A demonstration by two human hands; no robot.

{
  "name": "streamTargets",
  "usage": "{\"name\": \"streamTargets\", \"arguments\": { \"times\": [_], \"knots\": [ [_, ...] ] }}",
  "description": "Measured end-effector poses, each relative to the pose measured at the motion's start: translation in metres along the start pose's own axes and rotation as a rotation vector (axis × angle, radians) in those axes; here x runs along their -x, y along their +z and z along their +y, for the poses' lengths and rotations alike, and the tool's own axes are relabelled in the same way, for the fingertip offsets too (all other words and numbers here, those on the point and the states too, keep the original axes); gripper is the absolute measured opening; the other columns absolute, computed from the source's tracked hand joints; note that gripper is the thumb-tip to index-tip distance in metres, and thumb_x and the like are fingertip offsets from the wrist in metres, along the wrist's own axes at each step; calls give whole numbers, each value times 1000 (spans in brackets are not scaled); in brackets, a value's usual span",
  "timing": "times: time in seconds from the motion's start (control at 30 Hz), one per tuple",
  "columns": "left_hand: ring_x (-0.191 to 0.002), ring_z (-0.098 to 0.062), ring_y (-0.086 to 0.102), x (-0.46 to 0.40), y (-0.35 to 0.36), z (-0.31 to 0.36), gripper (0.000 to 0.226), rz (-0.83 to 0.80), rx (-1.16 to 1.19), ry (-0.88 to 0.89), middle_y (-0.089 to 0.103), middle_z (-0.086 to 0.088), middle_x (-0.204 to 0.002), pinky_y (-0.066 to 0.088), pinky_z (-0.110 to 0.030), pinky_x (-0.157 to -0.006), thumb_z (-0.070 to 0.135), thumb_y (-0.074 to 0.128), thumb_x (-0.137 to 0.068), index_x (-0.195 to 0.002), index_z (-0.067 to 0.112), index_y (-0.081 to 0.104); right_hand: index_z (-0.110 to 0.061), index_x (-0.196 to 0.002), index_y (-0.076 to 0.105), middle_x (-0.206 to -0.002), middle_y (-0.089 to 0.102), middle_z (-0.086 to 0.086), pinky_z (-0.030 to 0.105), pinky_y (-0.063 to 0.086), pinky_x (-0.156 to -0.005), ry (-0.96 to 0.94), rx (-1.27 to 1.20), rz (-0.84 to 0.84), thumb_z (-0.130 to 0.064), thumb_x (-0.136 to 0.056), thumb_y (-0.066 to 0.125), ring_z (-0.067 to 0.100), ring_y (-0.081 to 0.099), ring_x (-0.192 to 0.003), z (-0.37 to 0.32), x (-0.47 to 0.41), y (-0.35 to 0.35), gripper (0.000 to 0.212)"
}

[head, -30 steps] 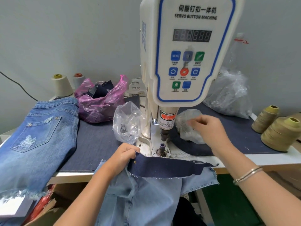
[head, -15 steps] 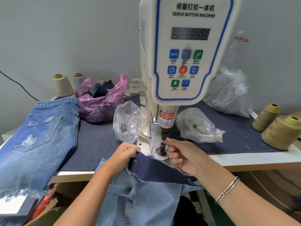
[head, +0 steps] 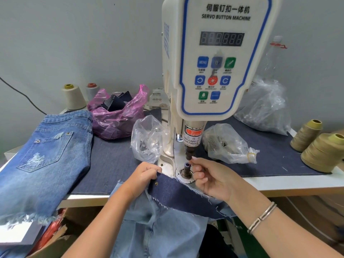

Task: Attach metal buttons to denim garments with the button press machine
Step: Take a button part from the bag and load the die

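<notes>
Fingertips of my right hand point(head: 210, 178) pinch together under the machine's punch point(head: 190, 153); anything between them is hidden. Left hand point(head: 143, 176) grips the dark waistband point(head: 178, 192) at the table's front edge point(head: 297, 185).

the left hand point(head: 143, 175) grips the edge of a dark denim strip point(head: 178, 190) lying over pale jeans point(head: 160, 229). the right hand point(head: 210, 177) pinches its fingertips at the press tip of the button machine point(head: 219, 62) (what they hold is too small to tell), just above the lower post point(head: 186, 169).
</notes>
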State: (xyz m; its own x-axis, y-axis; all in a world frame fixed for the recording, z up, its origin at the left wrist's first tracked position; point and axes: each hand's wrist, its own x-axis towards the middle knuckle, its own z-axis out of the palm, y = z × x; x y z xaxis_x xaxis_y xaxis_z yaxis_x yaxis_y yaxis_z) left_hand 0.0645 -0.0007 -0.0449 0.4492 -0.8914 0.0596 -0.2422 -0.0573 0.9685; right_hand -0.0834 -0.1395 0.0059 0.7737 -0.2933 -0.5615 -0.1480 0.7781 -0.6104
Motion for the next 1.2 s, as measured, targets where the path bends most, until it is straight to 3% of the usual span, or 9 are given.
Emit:
{"name": "streamTargets", "arguments": {
  "times": [0.17,0.43,0.6,0.77,0.87,0.97,1.1,1.17,1.2],
  "knots": [
    [-63,-27,12,-1,0,-1,16,1,1,-4,15,-18,-59,13,-37,-58,9,38,-60,-49,4,27,-2,-79,60,-49,46,0,13,32,-29,24,-67,-1,-10,-92,54,6,41,-34,2,4,1,17],
    [-59,-19,15,-1,-2,0,17,7,-7,-11,15,-16,-59,16,-32,-54,9,38,-60,-49,3,26,0,-75,61,-48,46,1,14,34,-28,43,-137,-1,-8,-89,55,7,43,-33,2,6,5,17],
    [-61,-29,14,-1,-1,1,17,4,-23,-18,16,-20,-59,14,-39,-59,10,38,-61,-50,2,28,1,-72,63,-48,49,2,14,38,-30,45,-169,23,-7,-87,58,8,46,-34,4,4,5,17],
    [-61,-30,14,-1,-2,0,17,-4,-15,-25,18,-21,-59,13,-40,-60,11,38,-61,-50,1,29,2,-67,67,-51,55,4,16,44,-34,39,-167,20,-6,-67,67,10,54,-38,6,6,6,8],
    [-62,-31,13,1,-1,3,17,0,-7,-27,17,-19,-60,13,-40,-59,10,38,-60,-50,2,27,1,-77,66,-59,63,7,19,49,-37,25,-155,23,-5,-76,65,13,63,-46,7,7,6,7],
    [-58,-15,18,1,-2,8,16,31,36,-45,19,-11,-59,16,-32,-55,11,39,-62,-52,6,27,3,-85,65,-68,70,13,22,52,-40,-4,-133,45,-7,-90,59,18,69,-54,8,7,7,13],
    [-59,-16,34,-4,12,14,49,118,114,-84,36,-6,-60,27,-28,-58,28,61,-87,-53,0,41,5,-86,64,-67,70,14,22,52,-40,-36,-148,55,-5,-91,58,19,69,-53,9,7,9,13],
    [-59,-14,37,-5,25,19,43,164,40,-26,41,-4,-58,30,-26,-58,23,63,-92,-59,0,49,4,-85,65,-64,69,12,21,51,-39,-39,-146,72,-6,-89,60,17,67,-50,9,7,8,12],
    [-53,-7,40,-6,31,21,32,200,8,-2,47,7,-52,32,-18,-56,17,64,-91,-62,7,55,3,-85,65,-63,68,11,20,50,-39,-42,-142,79,-6,-89,61,15,66,-49,9,6,8,11]
  ]
}}
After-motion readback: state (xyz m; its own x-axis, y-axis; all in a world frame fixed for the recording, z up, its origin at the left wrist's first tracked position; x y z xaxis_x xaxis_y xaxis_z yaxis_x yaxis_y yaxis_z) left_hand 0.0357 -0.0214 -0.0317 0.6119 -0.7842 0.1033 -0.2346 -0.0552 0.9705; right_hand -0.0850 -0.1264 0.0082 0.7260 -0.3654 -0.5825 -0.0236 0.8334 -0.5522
